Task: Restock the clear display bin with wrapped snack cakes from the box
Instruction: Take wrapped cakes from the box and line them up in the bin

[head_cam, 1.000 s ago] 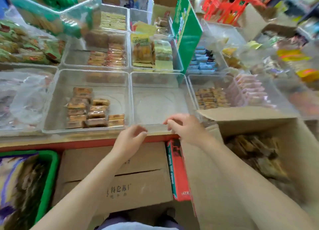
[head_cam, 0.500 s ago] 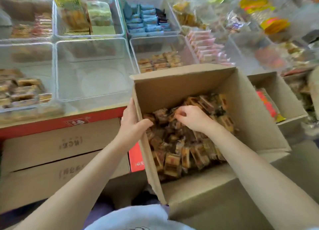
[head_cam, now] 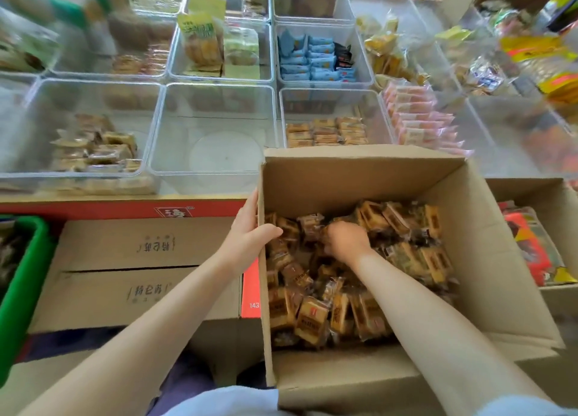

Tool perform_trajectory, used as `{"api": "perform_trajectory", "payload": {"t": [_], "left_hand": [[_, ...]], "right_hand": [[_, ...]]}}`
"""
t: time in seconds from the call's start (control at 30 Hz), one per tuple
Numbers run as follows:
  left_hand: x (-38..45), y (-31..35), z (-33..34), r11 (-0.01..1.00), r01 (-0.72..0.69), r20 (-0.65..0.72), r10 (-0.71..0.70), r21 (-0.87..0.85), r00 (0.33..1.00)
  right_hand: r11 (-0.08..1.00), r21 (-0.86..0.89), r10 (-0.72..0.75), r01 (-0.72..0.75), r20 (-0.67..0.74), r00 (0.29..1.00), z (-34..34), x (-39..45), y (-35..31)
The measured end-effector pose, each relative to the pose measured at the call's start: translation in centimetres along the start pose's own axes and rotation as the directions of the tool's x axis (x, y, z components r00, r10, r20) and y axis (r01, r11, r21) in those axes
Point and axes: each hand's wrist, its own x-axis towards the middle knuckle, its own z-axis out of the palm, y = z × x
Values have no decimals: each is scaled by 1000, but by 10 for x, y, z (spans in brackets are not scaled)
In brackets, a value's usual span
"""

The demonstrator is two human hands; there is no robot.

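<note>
An open cardboard box (head_cam: pixel 488 259) in front of me holds a heap of brown wrapped snack cakes (head_cam: pixel 316 318). My left hand (head_cam: pixel 250 237) grips the box's left wall, thumb inside and fingers outside. My right hand (head_cam: pixel 345 240) is down in the heap with its fingers curled into the cakes; what they enclose is hidden. Just beyond the box's far left corner stands an empty clear display bin (head_cam: pixel 215 178) on the counter.
Clear bins around it hold other snacks: brown cakes (head_cam: pixel 93 147) to the left, small golden packs (head_cam: pixel 325 132) to the right, blue packs (head_cam: pixel 316 61) behind. Closed cardboard cartons (head_cam: pixel 125 278) sit under the counter at left, a green crate (head_cam: pixel 22 278) at far left, another open box (head_cam: pixel 541 250) at right.
A second ago both hands were at the empty bin's front rim. The view swung to the box; my left hand took its wall and my right hand pushed deeper into the cakes.
</note>
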Motion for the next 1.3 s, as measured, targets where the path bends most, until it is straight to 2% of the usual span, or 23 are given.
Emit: {"api": "perform_trajectory", "payload": {"t": [0.03,0.07,0.1,0.17,0.2,0.23,0.27,0.3,0.37,0.43,0.47,0.57,0.67,0.77,0.87,0.97,1.07,1.17,1.23,1.3], "left_hand": [[-1,-1,1,1000,12,-13,-12,3,1000],[-2,-2,4,999,31,-51,-30,19,998],[-4,-1,5,997,44,-116,-36,65,993],[-7,5,8,971,7,-274,61,241,960],[-10,10,7,950,-47,-328,152,308,932],[-13,18,7,940,-100,-359,221,326,907],[-16,28,5,944,-137,-376,249,299,892],[-16,38,3,958,-159,-378,243,239,893],[-11,57,-2,982,-169,-327,189,88,926],[-4,73,-8,987,-159,-239,153,-3,959],[-1,79,-11,988,-150,-202,143,-22,969],[4,88,-19,992,-130,-158,127,-8,979],[6,82,-43,992,-121,-187,113,-30,976],[6,68,-84,988,-129,-203,111,-80,973],[3,54,-135,985,-136,-163,118,-104,980],[7,35,-197,969,-241,-75,245,58,967],[19,5,-268,951,-237,-57,253,199,966],[46,-42,-350,913,-67,-246,178,402,953],[64,-80,-405,780,117,-342,130,615,931],[73,-116,-441,643,222,-338,61,733,939]], "right_hand": [[985,168,27,-24,-19,999,-8,1,1],[919,392,67,-52,-24,997,-18,0,2],[780,621,108,-75,-17,994,-31,-3,2],[333,940,128,-74,33,991,-59,-17,3],[90,995,88,-49,41,995,-71,-26,3],[-108,994,34,-15,19,999,-84,-37,3],[-241,970,-17,19,-24,1000,-94,-46,2],[-320,946,-57,50,-71,996,-103,-55,-1],[-381,919,-109,105,-158,981,-118,-65,-12],[-360,921,-147,150,-215,966,-129,-73,-28],[-316,933,-162,174,-234,959,-133,-76,-36],[-81,965,-165,250,-260,951,-144,-84,-65],[169,928,-170,331,-304,938,-149,-86,-100],[335,868,-223,365,-304,926,-151,-78,-136],[511,762,-213,399,-337,917,-158,-61,-175],[677,561,-273,476,-409,871,-171,-35,-226],[786,366,-340,497,-416,843,-176,2,-285],[872,288,-265,397,-405,875,-180,43,-332],[885,310,-213,348,-394,894,-180,68,-357],[880,354,-179,317,-371,911,-179,91,-378]]}}
